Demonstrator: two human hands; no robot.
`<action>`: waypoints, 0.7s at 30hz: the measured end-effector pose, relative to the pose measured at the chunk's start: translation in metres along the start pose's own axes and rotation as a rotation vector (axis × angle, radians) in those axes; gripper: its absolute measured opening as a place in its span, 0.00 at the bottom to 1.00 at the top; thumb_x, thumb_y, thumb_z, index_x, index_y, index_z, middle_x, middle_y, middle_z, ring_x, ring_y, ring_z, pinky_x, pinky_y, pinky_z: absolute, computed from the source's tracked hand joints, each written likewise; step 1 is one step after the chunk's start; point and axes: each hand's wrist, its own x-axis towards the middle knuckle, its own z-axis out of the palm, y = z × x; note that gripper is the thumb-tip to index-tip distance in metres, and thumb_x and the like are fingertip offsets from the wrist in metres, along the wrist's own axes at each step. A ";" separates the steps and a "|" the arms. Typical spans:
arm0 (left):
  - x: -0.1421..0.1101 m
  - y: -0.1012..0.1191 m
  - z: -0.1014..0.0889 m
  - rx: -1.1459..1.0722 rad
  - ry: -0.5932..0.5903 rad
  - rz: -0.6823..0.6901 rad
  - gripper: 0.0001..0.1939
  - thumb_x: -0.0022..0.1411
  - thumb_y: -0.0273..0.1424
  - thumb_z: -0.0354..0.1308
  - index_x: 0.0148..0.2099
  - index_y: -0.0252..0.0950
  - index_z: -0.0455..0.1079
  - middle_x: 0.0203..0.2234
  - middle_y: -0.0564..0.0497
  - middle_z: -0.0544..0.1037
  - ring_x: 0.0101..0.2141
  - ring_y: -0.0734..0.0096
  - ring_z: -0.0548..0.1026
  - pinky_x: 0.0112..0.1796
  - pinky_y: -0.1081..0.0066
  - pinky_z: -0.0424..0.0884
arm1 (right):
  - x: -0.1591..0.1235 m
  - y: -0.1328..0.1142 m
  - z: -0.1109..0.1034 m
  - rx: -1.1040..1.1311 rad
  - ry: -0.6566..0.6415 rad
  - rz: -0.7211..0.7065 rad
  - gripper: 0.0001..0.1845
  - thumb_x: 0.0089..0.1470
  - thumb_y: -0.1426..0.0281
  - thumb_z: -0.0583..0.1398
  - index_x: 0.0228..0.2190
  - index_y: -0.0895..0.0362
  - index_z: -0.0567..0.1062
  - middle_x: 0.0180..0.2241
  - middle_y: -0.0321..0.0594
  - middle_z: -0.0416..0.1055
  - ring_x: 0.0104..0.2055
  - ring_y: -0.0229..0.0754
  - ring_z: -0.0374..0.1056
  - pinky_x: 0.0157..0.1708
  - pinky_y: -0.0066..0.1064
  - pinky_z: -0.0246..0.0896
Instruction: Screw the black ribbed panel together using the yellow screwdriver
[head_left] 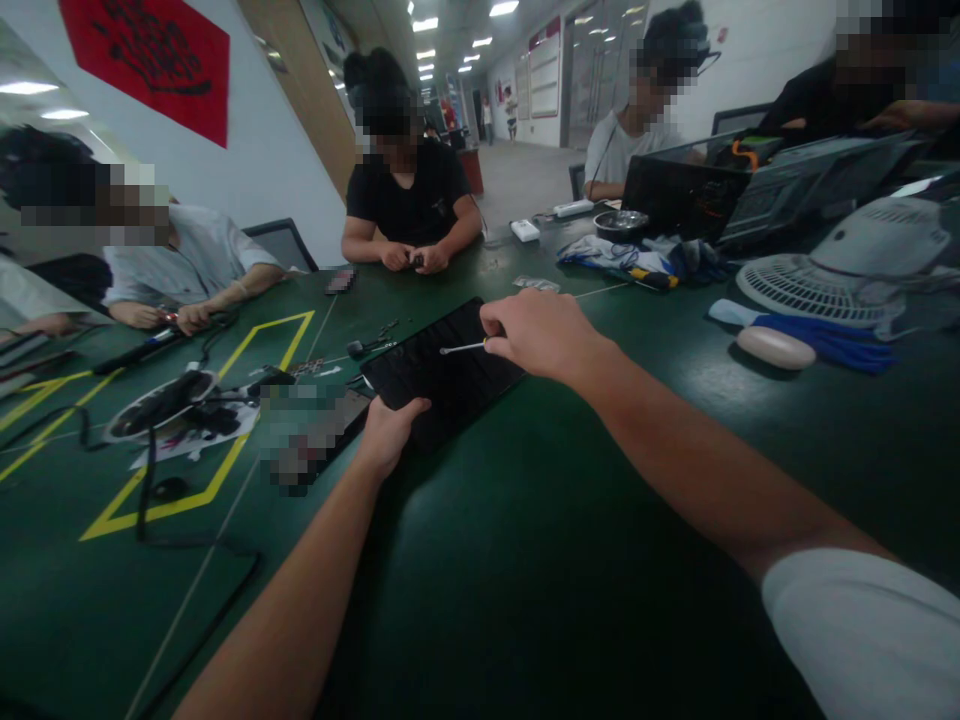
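Note:
A black tablet-like slab lies flat on the green table in front of me. My left hand grips its near left corner, thumb on top. My right hand is closed around a thin screwdriver whose metal shaft points left over the slab's top surface, tip just above it.
A fan, a white oval object and blue cloth lie at right. Laptops and a metal bowl stand at the back. Cables and a tool on a white sheet lie left inside yellow tape. Several people sit around the table.

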 end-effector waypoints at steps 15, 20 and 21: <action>-0.004 0.003 0.000 0.016 -0.020 0.004 0.23 0.41 0.33 0.74 0.42 0.35 0.79 0.37 0.48 0.85 0.41 0.55 0.82 0.50 0.55 0.77 | -0.007 0.021 -0.022 -0.007 0.013 0.012 0.13 0.53 0.70 0.66 0.41 0.49 0.85 0.40 0.41 0.83 0.42 0.51 0.75 0.35 0.38 0.60; -0.002 -0.001 -0.001 0.021 -0.037 0.001 0.22 0.42 0.32 0.73 0.43 0.35 0.80 0.37 0.48 0.85 0.41 0.54 0.82 0.50 0.54 0.77 | -0.004 0.023 -0.019 0.042 0.065 0.024 0.13 0.58 0.66 0.63 0.42 0.50 0.86 0.42 0.44 0.84 0.45 0.54 0.76 0.39 0.40 0.63; -0.003 -0.001 -0.001 0.023 -0.039 0.000 0.23 0.42 0.32 0.73 0.43 0.35 0.80 0.37 0.48 0.85 0.41 0.54 0.82 0.50 0.54 0.77 | -0.004 0.021 -0.018 0.046 0.071 0.026 0.13 0.58 0.65 0.63 0.42 0.50 0.86 0.42 0.44 0.84 0.45 0.54 0.76 0.39 0.40 0.64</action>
